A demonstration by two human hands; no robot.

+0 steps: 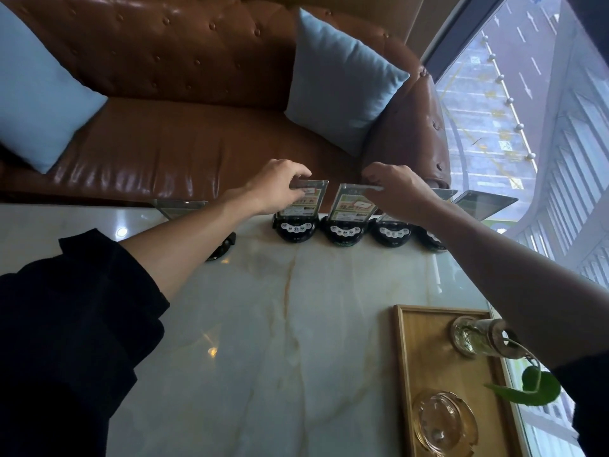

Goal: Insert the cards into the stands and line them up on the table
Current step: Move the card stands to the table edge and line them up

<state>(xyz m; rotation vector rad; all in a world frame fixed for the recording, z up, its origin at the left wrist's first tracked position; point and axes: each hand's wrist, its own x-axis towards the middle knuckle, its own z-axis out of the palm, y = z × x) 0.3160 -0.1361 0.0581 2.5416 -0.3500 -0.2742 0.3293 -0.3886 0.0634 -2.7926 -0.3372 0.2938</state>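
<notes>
Five black-based stands along the far table edge. Left hand fingers pinching one clear stand top; right hand fingers pinching the next stand. Probably light, stiff, slippery; best held by top edges.

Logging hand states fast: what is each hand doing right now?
Left hand: closed on the top of a card stand.
Right hand: closed on the top of the next card stand.

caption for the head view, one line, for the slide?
Left hand and right hand adjust clear acrylic card stands on black bases along the white marble table's far edge.
</notes>
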